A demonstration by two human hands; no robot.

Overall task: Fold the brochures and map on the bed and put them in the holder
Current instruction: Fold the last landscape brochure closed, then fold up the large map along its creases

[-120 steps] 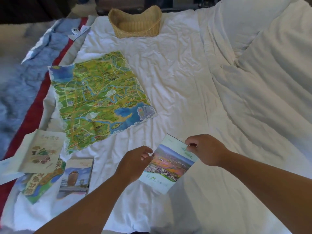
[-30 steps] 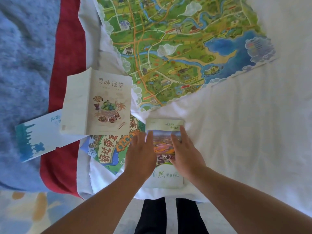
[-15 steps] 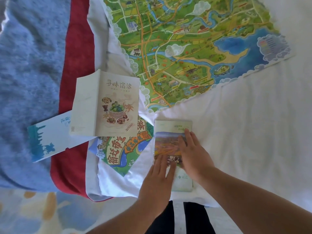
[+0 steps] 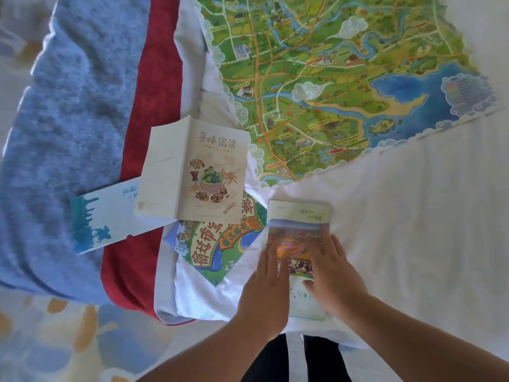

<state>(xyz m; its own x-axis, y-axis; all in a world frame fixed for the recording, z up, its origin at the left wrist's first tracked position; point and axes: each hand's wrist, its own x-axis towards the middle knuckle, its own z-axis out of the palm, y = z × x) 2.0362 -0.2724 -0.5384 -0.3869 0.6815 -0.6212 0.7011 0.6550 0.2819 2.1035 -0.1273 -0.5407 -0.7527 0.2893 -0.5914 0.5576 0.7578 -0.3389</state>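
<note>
Four seconds back the brochure (image 4: 298,219) was held up over the middle of the sheet (image 4: 413,230). Now it lies folded at the near edge, and in the last half second the left hand (image 4: 268,277) has slid a little farther up its left side.

Both hands are flat with straight fingers, pressing down rather than gripping. The left hand covers the left edge, and the right hand (image 4: 334,274) covers the right half. The brochure sits under both palms, its far end showing beyond the fingertips and its near end between the wrists.

Just left of it lies a green leaflet (image 4: 217,244), partly under a food leaflet (image 4: 198,172). The map (image 4: 344,78) is spread open on the far side. The holder is out of view.

As I judge the risks, the soft sheet gives under the press. The crease may stay weak, and the panels may spring open once the hands lift. A sideways push could slide the brochure off the near edge.
</note>
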